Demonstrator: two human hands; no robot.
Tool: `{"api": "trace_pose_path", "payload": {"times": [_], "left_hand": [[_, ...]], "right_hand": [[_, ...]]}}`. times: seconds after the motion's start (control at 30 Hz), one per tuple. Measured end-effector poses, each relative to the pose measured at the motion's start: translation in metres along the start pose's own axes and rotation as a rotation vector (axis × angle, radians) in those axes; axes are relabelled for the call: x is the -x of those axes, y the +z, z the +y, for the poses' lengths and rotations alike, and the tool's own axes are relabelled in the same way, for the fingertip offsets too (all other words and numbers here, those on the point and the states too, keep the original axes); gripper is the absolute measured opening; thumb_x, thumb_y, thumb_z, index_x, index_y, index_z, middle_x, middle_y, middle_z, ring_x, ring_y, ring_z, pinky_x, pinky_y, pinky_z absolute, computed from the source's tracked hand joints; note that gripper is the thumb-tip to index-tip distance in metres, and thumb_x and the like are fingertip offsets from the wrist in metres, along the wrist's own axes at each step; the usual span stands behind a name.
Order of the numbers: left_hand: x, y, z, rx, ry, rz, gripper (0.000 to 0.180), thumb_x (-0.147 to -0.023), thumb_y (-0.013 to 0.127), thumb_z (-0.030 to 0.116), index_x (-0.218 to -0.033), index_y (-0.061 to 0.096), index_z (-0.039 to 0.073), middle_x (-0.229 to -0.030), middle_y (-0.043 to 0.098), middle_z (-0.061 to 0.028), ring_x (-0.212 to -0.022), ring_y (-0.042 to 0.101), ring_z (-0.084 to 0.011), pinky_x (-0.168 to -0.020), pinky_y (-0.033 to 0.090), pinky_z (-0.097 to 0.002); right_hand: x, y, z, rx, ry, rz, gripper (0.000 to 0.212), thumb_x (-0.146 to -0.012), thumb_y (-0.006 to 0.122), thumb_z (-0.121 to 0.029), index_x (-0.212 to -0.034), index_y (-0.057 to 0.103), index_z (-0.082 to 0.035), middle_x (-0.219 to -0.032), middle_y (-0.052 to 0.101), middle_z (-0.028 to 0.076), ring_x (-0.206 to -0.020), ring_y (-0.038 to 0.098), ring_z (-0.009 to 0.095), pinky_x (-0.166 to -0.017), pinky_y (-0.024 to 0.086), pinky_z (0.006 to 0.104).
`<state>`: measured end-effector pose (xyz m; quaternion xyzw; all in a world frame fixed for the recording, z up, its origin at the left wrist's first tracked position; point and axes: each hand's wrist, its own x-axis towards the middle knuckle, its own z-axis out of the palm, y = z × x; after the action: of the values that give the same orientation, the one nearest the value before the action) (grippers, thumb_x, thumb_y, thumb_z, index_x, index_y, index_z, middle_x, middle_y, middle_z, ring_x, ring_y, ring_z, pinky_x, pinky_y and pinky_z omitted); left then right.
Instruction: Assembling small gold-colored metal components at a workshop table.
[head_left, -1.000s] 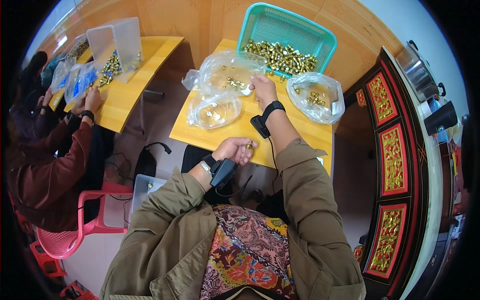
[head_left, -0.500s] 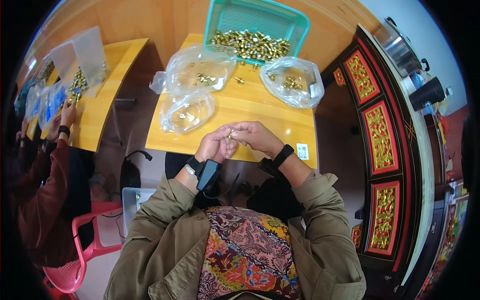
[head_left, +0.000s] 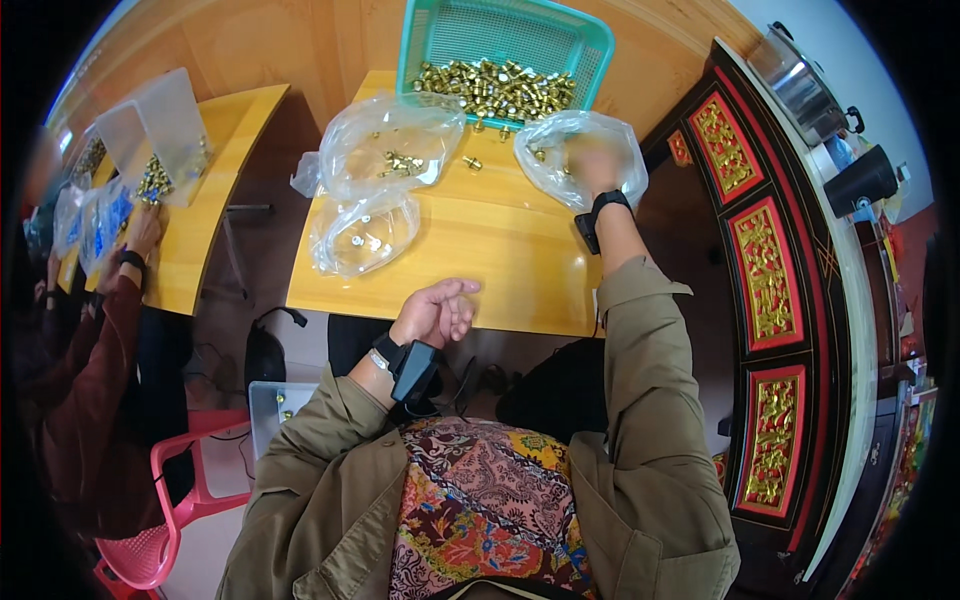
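Note:
My right hand (head_left: 597,162) reaches into the clear plastic bag (head_left: 545,172) at the right of the table; its fingers are smeared by motion. Beside it in the bag lie small brass fittings (head_left: 540,156). My left hand (head_left: 437,310) hovers over the table's front edge, index finger stretched out and the others loosely curled, with nothing visible in it. A single brass fitting (head_left: 472,163) rests on the wood between the bags. Another plastic bag (head_left: 350,150) holds more fittings (head_left: 402,163). In the smaller bag (head_left: 325,235) below are small white-and-metal pieces (head_left: 368,242).
A green basket (head_left: 606,50) full of brass fittings stands at the table's (head_left: 500,270) far edge. On the left, another person's hand (head_left: 143,230) works at a second table (head_left: 240,130). A pink chair (head_left: 165,480) stands lower left, a carved black cabinet (head_left: 735,300) at the right.
My right hand has left my left hand and moved forward and right into the bag. The small brass piece held between both hands is no longer visible. My left hand has lowered slightly.

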<state>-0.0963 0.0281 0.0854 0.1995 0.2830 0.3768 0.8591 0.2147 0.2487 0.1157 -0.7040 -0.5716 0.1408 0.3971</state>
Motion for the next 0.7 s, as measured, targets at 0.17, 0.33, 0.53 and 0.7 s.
{"api": "trace_pose_path", "payload": {"times": [0.17, 0.33, 0.53, 0.7], "left_hand": [[-0.007, -0.007, 0.005, 0.009, -0.018, 0.032, 0.027, -0.092, 0.043, 0.025, -0.101, 0.054, 0.002, -0.065, 0.055, -0.0071, -0.054, 0.052, -0.0167, -0.049, 0.041, -0.0253], [-0.015, -0.006, 0.003, 0.009, -0.053, 0.049, 0.027, -0.093, 0.042, 0.025, -0.101, 0.054, 0.003, -0.065, 0.056, -0.0065, -0.055, 0.053, -0.0163, -0.049, 0.041, -0.025], [-0.009, -0.007, -0.001, 0.018, -0.042, 0.051, 0.027, -0.093, 0.041, 0.025, -0.1, 0.054, 0.003, -0.065, 0.056, -0.0067, -0.054, 0.053, -0.0163, -0.049, 0.041, -0.0248], [-0.001, -0.009, -0.004, 0.022, -0.034, 0.071, 0.027, -0.094, 0.04, 0.024, -0.1, 0.055, 0.002, -0.065, 0.057, -0.007, -0.054, 0.053, -0.0165, -0.049, 0.042, -0.0254]], "right_hand": [[0.014, 0.032, -0.047, -0.008, -0.138, -0.06, 0.028, -0.073, 0.061, -0.029, -0.088, 0.068, -0.007, -0.087, 0.066, 0.016, -0.082, 0.062, 0.032, -0.075, 0.048, 0.0391], [0.031, 0.096, -0.064, 0.123, -0.224, -0.246, 0.031, -0.071, 0.066, -0.031, -0.091, 0.068, -0.007, -0.091, 0.066, 0.014, -0.083, 0.062, 0.029, -0.076, 0.048, 0.0366], [0.025, 0.114, -0.068, 0.258, -0.153, -0.41, 0.037, -0.07, 0.068, -0.035, -0.091, 0.067, -0.005, -0.095, 0.065, 0.016, -0.085, 0.062, 0.029, -0.077, 0.048, 0.038], [0.039, 0.1, -0.063, 0.43, -0.142, -0.566, 0.034, -0.074, 0.065, -0.031, -0.095, 0.064, -0.004, -0.09, 0.065, 0.015, -0.081, 0.062, 0.029, -0.075, 0.048, 0.036]]}}
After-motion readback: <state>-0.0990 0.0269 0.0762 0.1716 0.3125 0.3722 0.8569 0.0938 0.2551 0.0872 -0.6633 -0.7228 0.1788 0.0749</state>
